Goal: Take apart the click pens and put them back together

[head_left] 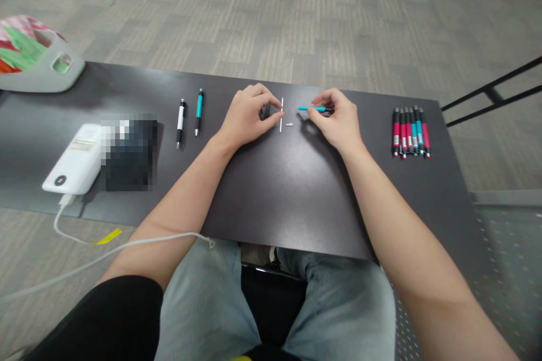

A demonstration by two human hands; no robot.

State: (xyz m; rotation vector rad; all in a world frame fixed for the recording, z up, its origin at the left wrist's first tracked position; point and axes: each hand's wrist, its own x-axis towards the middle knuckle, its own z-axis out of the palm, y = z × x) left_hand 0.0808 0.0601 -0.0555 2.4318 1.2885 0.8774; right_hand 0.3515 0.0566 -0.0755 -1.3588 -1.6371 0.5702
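Note:
My left hand (247, 115) rests on the dark table (275, 192), fingers curled and pinched on a small dark pen part (265, 111), beside a thin white refill (281, 114) lying upright in the view. My right hand (336, 118) is closed on a teal pen barrel (310, 108) that points left. A tiny white piece (289, 124) lies between the two hands.
A white-black pen (180, 122) and a teal pen (199, 111) lie left of my hands. Several red and teal pens (410, 132) lie in a row at the right. A white power bank (77, 159) with a cable, a blurred dark object (129, 152) and a grey bag (34, 56) are at the left.

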